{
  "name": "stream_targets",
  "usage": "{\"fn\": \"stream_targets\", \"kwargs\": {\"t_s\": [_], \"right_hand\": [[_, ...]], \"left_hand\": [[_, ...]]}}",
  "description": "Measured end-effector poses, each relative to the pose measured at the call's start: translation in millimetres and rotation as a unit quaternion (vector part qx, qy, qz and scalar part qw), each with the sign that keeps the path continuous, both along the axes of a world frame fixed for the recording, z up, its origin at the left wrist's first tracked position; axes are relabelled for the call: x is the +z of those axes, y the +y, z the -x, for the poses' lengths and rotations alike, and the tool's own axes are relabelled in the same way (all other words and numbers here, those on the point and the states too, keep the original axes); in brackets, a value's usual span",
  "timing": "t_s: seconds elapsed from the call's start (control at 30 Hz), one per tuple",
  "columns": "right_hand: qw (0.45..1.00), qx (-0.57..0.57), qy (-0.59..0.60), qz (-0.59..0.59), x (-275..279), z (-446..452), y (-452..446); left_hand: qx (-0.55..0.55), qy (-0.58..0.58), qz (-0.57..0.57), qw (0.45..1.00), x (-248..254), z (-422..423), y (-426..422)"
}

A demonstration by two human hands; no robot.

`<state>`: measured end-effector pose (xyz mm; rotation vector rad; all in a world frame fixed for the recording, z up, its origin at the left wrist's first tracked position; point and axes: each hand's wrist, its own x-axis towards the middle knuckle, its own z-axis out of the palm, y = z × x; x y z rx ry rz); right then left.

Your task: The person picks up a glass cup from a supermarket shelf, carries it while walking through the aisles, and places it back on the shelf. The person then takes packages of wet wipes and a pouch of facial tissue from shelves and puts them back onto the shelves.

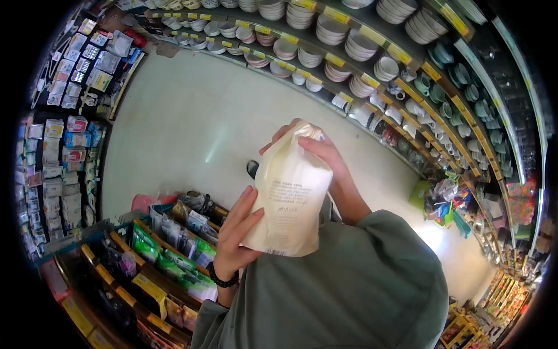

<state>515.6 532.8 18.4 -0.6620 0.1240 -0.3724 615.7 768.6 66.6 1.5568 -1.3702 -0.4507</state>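
A cream-coloured plastic pouch (288, 203) with printed text and a barcode at its bottom edge is held up in front of my chest. My left hand (237, 224), with a dark beaded bracelet (225, 280) at the wrist, grips the pouch's lower left side. At the upper end, my right hand (322, 150) has its fingers wrapped round the narrowed, creased top, the thumb lying on the near face. Some of the right fingers are hidden behind the pouch. Its far side is out of sight.
Shelves of stacked bowls (331, 30) and cups run along the top and right. Packaged goods hang on a rack (64, 151) at the left. Low shelves with green packs (168, 262) stand at lower left. Pale floor (174, 116) lies between them.
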Motion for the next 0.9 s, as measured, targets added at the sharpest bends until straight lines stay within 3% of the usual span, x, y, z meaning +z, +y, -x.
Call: {"fn": "stream_targets", "kwargs": {"t_s": [0.2,0.37,0.47,0.6,0.7,0.8,0.83,0.9], "right_hand": [[0.995,0.053,0.012,0.081,8.8,-95.5,-34.1],[0.99,0.057,0.071,0.105,12.0,-191.5,-47.7],[0.976,0.079,0.125,0.157,24.8,-261.0,-59.7],[0.938,0.026,0.159,0.306,24.0,-343.1,-68.0],[0.961,-0.08,0.134,0.228,20.3,-401.6,-69.0],[0.969,-0.157,0.135,0.132,9.9,-462.6,-75.7],[0.969,-0.163,0.127,0.139,3.9,-482.2,-83.3],[0.96,-0.145,0.159,0.177,-10.1,-516.2,-97.4]], "left_hand": [[-0.021,0.023,0.058,0.998,-36.5,-88.3,-30.6],[-0.019,0.023,0.059,0.998,-38.7,-182.0,-40.0],[0.005,0.017,0.062,0.998,-30.7,-242.9,-44.4],[0.037,0.055,0.06,0.996,-32.5,-311.7,-48.7],[0.055,0.117,0.076,0.989,-43.2,-353.9,-53.7],[0.081,0.251,0.063,0.963,-49.6,-393.0,-69.3],[0.085,0.408,0.04,0.908,-41.1,-404.5,-78.0],[0.1,0.395,0.006,0.913,-55.6,-437.7,-88.3]]}}
